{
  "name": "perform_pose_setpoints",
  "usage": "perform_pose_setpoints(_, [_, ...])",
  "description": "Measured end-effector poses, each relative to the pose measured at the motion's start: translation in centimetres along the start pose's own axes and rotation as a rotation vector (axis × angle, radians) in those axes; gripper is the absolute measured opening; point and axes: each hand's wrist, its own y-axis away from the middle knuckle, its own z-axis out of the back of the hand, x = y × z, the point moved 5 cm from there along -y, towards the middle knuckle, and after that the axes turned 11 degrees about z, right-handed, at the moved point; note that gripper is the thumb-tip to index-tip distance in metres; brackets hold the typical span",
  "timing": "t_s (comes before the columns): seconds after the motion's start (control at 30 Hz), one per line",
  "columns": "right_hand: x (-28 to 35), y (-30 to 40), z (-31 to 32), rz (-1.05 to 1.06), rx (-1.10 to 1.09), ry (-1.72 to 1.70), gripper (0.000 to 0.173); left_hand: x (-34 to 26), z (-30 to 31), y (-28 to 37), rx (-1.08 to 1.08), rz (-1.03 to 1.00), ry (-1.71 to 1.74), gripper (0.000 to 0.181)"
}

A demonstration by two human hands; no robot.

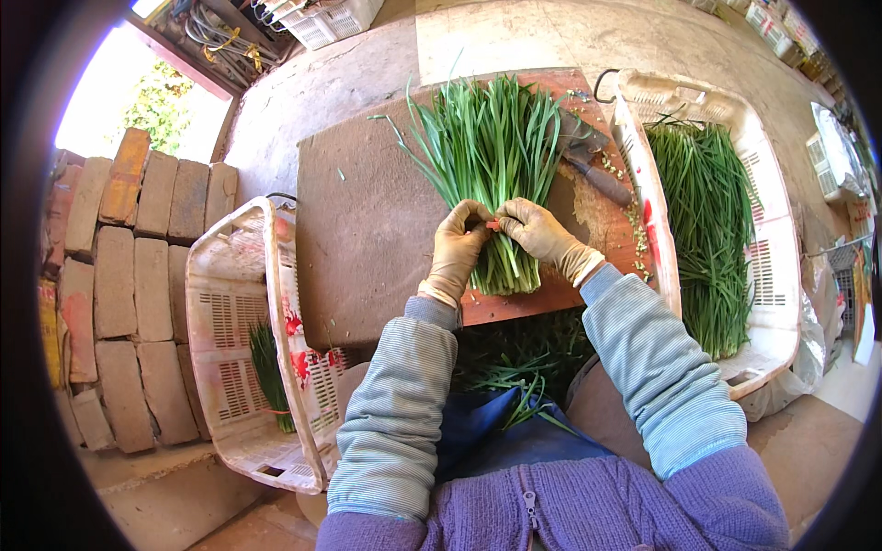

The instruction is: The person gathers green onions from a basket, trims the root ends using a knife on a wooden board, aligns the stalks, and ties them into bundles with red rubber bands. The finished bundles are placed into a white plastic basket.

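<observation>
A bundle of green Chinese chives (pixel 493 151) lies on the board in front of me, its cut stem ends towards me. My left hand (pixel 456 241), in a tan glove, pinches one side of a red tie (pixel 493 225) around the stems. My right hand (pixel 541 234), gloved alike, pinches the tie from the other side, the fingertips of both hands close together. A knife or cleaver with a dark blade and a worn handle (pixel 601 180) rests on the board to the right of the leaves. Small pale trimmings lie around it.
The right plastic crate (pixel 775 275) holds many chives (pixel 703 227). The left crate (pixel 231 275) holds a small tied bundle (pixel 269 372). Stacked bricks (pixel 117 289) stand at the far left. Loose leaves (pixel 524 379) lie on my blue apron below the board (pixel 365 227).
</observation>
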Motion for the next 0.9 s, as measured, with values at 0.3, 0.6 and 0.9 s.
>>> perform_pose_setpoints(0.3, [0.0, 0.0, 0.0, -0.032, -0.041, 0.019, 0.017, -2.8, -0.3, 1.7, -0.083, -0.092, -0.385, 0.012])
perform_pose_setpoints(0.6, [1.1, 0.1, 0.0, -0.035, 0.000, -0.337, 0.018, -6.4, -2.1, 2.2, -0.176, -0.274, -0.649, 0.009])
perform_pose_setpoints(0.9, [0.6, 1.0, -0.7, -0.185, -0.153, -0.568, 0.016, -7.6, -3.5, 1.0, 0.151, -0.483, -0.588, 0.057])
